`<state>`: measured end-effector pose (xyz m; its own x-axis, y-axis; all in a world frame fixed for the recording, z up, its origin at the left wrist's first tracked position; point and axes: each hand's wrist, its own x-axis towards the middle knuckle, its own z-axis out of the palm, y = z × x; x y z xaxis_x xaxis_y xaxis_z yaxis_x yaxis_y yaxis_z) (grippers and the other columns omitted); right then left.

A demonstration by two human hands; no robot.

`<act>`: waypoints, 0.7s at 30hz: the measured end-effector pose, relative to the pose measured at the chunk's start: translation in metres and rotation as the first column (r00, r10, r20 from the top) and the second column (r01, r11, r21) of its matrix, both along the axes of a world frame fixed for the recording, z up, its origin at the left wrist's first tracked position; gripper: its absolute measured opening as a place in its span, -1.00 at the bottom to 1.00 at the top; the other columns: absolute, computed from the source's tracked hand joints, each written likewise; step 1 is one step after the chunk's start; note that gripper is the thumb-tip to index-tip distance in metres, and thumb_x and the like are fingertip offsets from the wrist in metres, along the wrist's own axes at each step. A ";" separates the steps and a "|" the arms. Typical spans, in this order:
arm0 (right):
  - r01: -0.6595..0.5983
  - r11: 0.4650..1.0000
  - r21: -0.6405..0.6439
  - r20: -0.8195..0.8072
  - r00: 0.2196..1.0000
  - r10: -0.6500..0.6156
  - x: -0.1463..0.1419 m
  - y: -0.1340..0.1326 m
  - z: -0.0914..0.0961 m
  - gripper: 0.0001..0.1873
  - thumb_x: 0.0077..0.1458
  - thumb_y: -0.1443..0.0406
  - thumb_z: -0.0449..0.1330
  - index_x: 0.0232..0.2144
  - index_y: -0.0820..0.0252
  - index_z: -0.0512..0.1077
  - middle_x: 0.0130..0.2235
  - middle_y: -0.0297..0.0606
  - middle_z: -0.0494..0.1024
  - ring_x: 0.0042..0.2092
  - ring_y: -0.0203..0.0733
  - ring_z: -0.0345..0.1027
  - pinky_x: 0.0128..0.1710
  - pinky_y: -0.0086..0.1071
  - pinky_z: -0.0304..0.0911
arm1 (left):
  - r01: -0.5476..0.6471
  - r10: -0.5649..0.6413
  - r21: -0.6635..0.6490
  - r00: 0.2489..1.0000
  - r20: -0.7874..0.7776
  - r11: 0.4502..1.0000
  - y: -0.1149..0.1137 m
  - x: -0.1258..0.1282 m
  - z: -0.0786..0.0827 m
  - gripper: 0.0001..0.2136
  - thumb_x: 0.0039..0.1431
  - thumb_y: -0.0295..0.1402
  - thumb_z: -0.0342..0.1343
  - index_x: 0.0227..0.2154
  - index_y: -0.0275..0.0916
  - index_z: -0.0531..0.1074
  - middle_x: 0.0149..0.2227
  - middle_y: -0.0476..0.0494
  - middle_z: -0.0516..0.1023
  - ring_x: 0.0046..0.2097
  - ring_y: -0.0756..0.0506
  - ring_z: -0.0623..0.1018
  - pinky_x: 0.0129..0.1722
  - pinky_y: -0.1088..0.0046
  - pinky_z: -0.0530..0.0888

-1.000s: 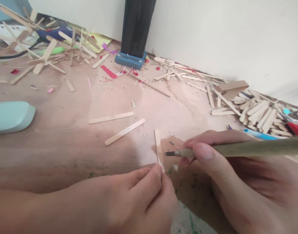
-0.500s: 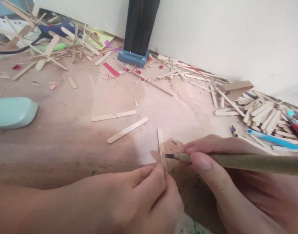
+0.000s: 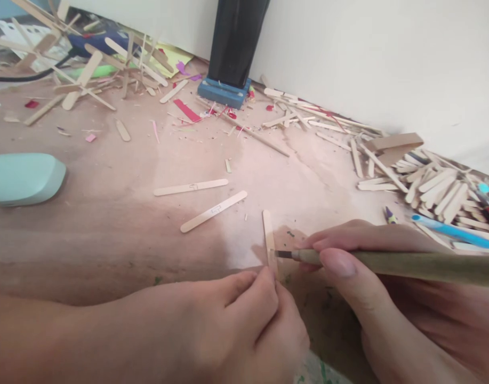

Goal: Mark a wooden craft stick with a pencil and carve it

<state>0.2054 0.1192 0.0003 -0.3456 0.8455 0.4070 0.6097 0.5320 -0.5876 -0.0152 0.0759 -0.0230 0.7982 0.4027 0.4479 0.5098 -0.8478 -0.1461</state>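
Note:
My left hand [image 3: 228,325] is closed, pinching the near end of a pale wooden craft stick [image 3: 268,234] that lies flat on the wooden board [image 3: 108,229]. In my right hand [image 3: 372,298], also closed, is a long wooden-handled carving tool [image 3: 408,263] held like a pen. Its small metal blade [image 3: 282,254] touches the stick's right edge just above my left fingers. Two more craft sticks [image 3: 213,211] with small marks cut in them lie a little to the left.
A mint green case [image 3: 24,178] lies at the left edge. A black post on a blue base [image 3: 224,92] stands at the back by the white wall. Loose stick heaps [image 3: 432,184] sit right, glued stick structures [image 3: 80,80] back left, and blue pens [image 3: 452,232] far right.
The blade tip has moved left from beside the stick onto its edge. My left hand keeps its pinch, and the view has drifted slightly.

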 end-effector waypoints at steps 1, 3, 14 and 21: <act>0.010 1.000 0.000 0.003 1.000 -0.010 0.000 0.000 0.000 -0.92 0.33 0.27 0.25 -0.22 -0.03 0.57 -0.27 -0.39 0.69 -0.31 -0.23 0.60 -0.35 -0.42 0.52 | -0.005 0.005 0.011 1.000 -0.004 1.000 0.000 0.000 0.001 -0.67 0.44 -0.49 -0.04 -0.03 -0.18 0.64 0.03 -0.05 0.67 0.03 -0.10 0.61 0.22 0.42 0.53; 0.025 1.000 -0.017 -0.005 1.000 -0.026 0.000 0.000 0.000 -0.94 0.32 0.25 0.27 -0.22 -0.05 0.57 -0.27 -0.41 0.68 -0.31 -0.23 0.59 -0.33 -0.41 0.52 | -0.012 0.012 0.022 1.000 -0.007 1.000 -0.001 0.000 0.001 -0.66 0.42 -0.52 -0.04 -0.05 -0.18 0.65 0.03 -0.04 0.68 0.00 -0.08 0.62 0.20 0.43 0.55; 0.047 0.995 -0.086 -0.040 0.998 -0.051 -0.002 -0.002 -0.003 -0.95 0.29 0.23 0.33 -0.19 -0.08 0.60 -0.22 -0.39 0.69 -0.25 -0.20 0.57 -0.26 -0.36 0.50 | 0.032 -0.032 -0.026 0.999 0.036 0.999 0.003 0.002 0.003 -0.75 0.35 -0.51 0.09 -0.23 -0.16 0.69 -0.02 -0.13 0.71 -0.05 -0.12 0.65 0.13 0.39 0.61; 0.038 0.988 -0.148 -0.090 0.995 -0.051 -0.014 -0.004 0.005 -0.93 0.30 0.21 0.34 -0.26 0.03 0.57 -0.36 -0.39 0.68 -0.42 -0.25 0.61 -0.48 -0.51 0.51 | 0.042 -0.042 0.000 0.999 0.025 0.999 0.001 0.002 0.007 -0.72 0.38 -0.54 0.04 -0.25 -0.20 0.68 -0.08 -0.15 0.71 -0.05 -0.08 0.66 0.14 0.43 0.59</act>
<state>0.1915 0.1155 0.0049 -0.2728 0.9118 0.3070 0.5698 0.4102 -0.7121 -0.0131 0.0764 -0.0160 0.8028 0.3694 0.4681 0.4775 -0.8684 -0.1336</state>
